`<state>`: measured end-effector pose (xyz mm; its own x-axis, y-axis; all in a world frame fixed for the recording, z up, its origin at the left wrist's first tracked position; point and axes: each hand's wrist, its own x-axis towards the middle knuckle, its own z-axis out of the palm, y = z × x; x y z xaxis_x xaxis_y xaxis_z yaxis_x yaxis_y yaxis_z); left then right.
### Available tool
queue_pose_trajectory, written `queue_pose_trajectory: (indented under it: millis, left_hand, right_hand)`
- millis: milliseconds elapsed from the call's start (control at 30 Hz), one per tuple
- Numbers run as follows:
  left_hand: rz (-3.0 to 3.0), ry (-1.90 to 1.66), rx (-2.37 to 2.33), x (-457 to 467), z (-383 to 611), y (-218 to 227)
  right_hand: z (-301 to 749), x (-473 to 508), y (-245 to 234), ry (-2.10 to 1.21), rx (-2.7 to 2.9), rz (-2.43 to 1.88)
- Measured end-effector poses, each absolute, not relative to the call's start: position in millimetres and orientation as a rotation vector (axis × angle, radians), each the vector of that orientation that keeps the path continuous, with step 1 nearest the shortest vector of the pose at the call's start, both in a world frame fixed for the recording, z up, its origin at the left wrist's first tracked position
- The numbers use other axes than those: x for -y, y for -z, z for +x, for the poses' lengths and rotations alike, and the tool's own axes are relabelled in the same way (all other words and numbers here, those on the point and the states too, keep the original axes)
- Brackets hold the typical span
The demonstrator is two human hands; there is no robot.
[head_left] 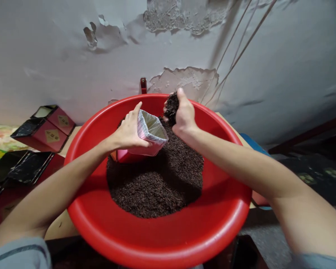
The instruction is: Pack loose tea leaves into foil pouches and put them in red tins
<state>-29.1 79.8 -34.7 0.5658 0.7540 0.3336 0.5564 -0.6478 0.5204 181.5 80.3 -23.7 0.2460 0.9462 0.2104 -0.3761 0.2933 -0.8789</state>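
A big red plastic basin (212, 239) fills the middle of the view and holds a heap of dark loose tea leaves (156, 183). My left hand (128, 130) grips a small pink pouch (149, 134) with a silver lining, tilted over the heap with its open mouth facing right. My right hand (183, 114) is closed round a handful of the dark leaves (171, 106), held just above and to the right of the pouch's mouth. Both forearms reach in over the basin's near rim.
Red and black gift boxes (44, 129) with open lids stand at the left, with black trays (19, 166) in front of them. A peeling grey wall (268, 56) rises right behind the basin. Dark packets (316, 175) lie at the right.
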Motion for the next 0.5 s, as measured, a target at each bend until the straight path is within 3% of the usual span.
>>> queue_pose_trajectory:
  millis: [200, 500]
  left_hand:
    - [2.399, -0.821, -1.037, -81.8, -22.5, 43.5]
    - [2.343, -0.838, -1.006, -86.2, -26.9, 43.3]
  right_hand:
    - [142.4, -90.7, 43.4, -1.050, 0.867, -0.791]
    - [143.4, -76.5, 26.8, -1.263, 0.901, -0.670]
